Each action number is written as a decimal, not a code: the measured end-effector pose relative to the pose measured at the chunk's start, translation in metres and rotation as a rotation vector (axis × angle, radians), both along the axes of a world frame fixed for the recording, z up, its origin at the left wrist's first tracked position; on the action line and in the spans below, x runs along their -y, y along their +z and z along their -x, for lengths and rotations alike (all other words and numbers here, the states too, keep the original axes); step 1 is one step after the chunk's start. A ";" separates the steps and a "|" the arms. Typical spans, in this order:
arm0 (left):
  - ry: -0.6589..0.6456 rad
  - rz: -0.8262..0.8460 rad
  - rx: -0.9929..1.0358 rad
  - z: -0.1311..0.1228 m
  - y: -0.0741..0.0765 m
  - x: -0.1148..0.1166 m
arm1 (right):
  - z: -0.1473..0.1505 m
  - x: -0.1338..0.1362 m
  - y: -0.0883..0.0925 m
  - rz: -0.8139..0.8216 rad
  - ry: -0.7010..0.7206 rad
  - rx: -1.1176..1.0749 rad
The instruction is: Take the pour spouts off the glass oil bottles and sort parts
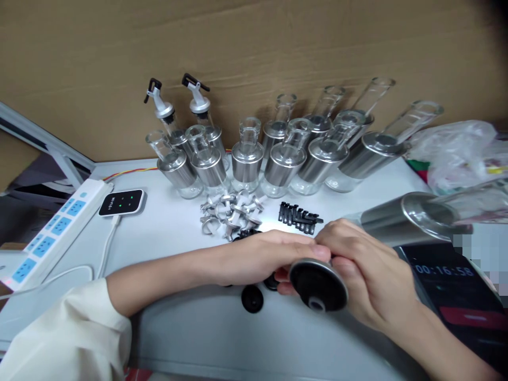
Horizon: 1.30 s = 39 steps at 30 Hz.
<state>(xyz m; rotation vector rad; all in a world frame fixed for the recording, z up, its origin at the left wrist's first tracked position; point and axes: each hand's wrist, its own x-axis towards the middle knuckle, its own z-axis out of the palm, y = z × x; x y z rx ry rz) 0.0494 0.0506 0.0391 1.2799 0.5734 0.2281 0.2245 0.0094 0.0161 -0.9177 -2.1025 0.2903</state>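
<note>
A round black piece with a silver rim and a small central hole point(318, 286) is held between my two hands at the lower centre. My left hand point(270, 256) reaches across from the left with its fingers closed on the piece's side. From the right, my right hand point(367, 270) is curled against the same piece; its fingertips are partly hidden behind it. Silver spout parts point(230, 211) lie in a pile beyond my left hand. Small black levers point(299, 217) lie in a row beside them. A black disc point(252, 299) rests on the table near my left hand, with others partly covered.
Several glass bottles with metal sleeves point(248, 161) stand along the back; two carry pourer tops point(198, 100). A larger bottle point(400, 217) and a phone showing a timer point(456, 296) are at right. A power strip point(57, 230) and a WiFi device point(122, 202) lie left.
</note>
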 end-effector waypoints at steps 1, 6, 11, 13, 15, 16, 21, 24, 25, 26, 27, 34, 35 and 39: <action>-0.019 0.012 -0.005 0.000 0.000 0.000 | 0.000 0.000 0.001 -0.023 0.021 0.002; -0.094 -0.070 -0.029 0.002 0.008 0.003 | 0.002 0.006 0.001 -0.065 0.073 -0.046; -0.066 -0.556 -0.174 0.008 0.022 0.002 | -0.006 0.012 -0.003 0.035 -0.071 -0.250; 0.004 -0.796 -0.238 0.011 0.024 -0.002 | -0.010 0.010 -0.002 0.120 -0.240 -0.303; 0.062 -0.984 -0.295 0.014 0.023 -0.007 | -0.013 0.004 0.000 0.214 -0.368 -0.267; 0.078 -1.057 -0.326 0.015 0.023 -0.010 | -0.014 0.001 0.001 0.259 -0.388 -0.218; 0.057 -1.286 -0.458 0.020 0.019 -0.022 | -0.013 -0.010 -0.004 0.362 -0.283 0.064; 0.044 -1.334 -0.479 0.022 0.019 -0.025 | -0.012 -0.009 -0.015 0.365 -0.300 0.188; 0.046 -1.344 -0.483 0.022 0.019 -0.026 | -0.013 -0.008 -0.018 0.373 -0.315 0.220; 0.048 -1.352 -0.490 0.023 0.019 -0.026 | -0.013 -0.008 -0.022 0.387 -0.334 0.252; 0.050 -1.359 -0.496 0.023 0.020 -0.026 | -0.013 -0.007 -0.024 0.403 -0.355 0.285; 0.048 -1.379 -0.523 0.023 0.019 -0.026 | -0.018 -0.008 -0.031 0.434 -0.350 0.461; 0.044 -1.381 -0.526 0.023 0.019 -0.026 | -0.018 -0.009 -0.030 0.467 -0.343 0.473; 0.044 -1.393 -0.541 0.023 0.020 -0.026 | -0.017 -0.011 -0.026 0.611 -0.352 0.517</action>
